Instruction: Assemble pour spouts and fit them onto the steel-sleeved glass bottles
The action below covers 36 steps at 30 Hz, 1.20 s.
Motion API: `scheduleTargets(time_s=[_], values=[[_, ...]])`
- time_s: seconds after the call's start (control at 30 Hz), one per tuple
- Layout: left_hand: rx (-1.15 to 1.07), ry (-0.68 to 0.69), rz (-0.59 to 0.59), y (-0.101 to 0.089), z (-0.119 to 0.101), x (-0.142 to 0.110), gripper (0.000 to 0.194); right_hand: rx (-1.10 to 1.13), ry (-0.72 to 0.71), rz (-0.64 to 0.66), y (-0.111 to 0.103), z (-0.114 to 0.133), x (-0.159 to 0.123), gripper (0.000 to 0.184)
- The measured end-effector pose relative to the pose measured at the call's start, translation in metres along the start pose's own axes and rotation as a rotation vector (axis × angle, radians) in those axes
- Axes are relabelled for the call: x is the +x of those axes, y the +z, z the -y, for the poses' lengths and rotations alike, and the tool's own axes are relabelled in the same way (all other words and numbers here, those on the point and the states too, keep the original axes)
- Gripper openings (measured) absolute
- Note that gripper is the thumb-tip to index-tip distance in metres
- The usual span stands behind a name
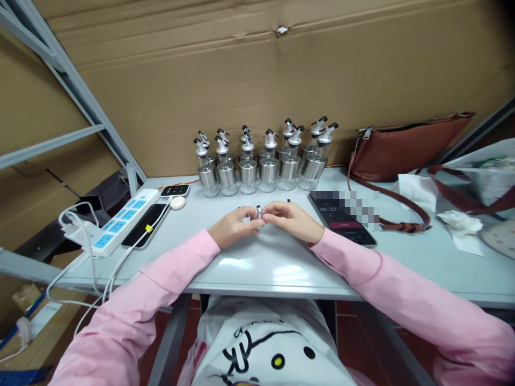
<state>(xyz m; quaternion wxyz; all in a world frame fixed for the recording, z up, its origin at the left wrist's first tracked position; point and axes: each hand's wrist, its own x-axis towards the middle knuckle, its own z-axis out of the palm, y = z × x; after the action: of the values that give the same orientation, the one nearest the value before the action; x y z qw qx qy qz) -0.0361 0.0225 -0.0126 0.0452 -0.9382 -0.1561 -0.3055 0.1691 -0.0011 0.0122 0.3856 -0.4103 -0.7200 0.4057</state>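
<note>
My left hand (233, 226) and my right hand (295, 220) meet just above the middle of the table. Between their fingertips is a small silver pourer spout (259, 212) with a black tip, partly hidden by the fingers. Both hands are closed in a pinch on it. A small black tip (288, 201) shows just behind my right hand; what it belongs to is hidden. Beyond the hands, several glass oil bottles (248, 174) with steel sleeves stand upright in two rows, topped with silver spouts and black levers.
On the left lie a white power strip (120, 225), a dark phone (139, 238) with a cable across it, and a small device (175, 191). A phone with a running timer (341, 222) is at right, beside a brown bag (402, 150) and crumpled tissues (461, 222). Cardboard (225, 69) walls the back.
</note>
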Motion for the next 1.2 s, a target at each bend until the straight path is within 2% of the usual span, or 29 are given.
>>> scheduleTargets(time_s=[0.37, 0.47, 0.6, 0.73, 0.87, 0.97, 1.07, 1.2], values=[[-0.005, 0.033, 0.046, -0.001, -0.001, 0.001, 0.023, 0.103, 0.033, 0.025, 0.005, 0.003, -0.002, 0.028], [0.027, 0.02, 0.021, -0.005, 0.0, 0.002, 0.03, 0.106, 0.007, -0.009, 0.005, 0.004, -0.002, 0.027], [0.115, -0.227, 0.038, -0.012, 0.004, 0.004, 0.043, 0.111, 0.002, -0.098, 0.003, 0.005, -0.002, 0.027], [0.189, -0.488, 0.197, -0.01, 0.011, 0.002, 0.041, 0.139, 0.013, -0.146, -0.001, 0.006, -0.001, 0.029], [0.141, -0.548, 0.277, -0.004, 0.017, -0.002, 0.028, 0.158, 0.03, -0.155, -0.001, 0.005, -0.001, 0.031], [0.027, -0.499, 0.193, -0.002, 0.018, -0.004, 0.022, 0.175, 0.035, -0.17, 0.0, 0.004, -0.001, 0.032], [-0.079, -0.411, 0.027, -0.003, 0.017, -0.003, 0.019, 0.199, 0.026, -0.208, 0.0, 0.004, -0.001, 0.033], [-0.102, -0.291, -0.182, -0.004, 0.013, 0.0, 0.016, 0.133, -0.035, -0.268, -0.006, 0.004, -0.001, 0.033]])
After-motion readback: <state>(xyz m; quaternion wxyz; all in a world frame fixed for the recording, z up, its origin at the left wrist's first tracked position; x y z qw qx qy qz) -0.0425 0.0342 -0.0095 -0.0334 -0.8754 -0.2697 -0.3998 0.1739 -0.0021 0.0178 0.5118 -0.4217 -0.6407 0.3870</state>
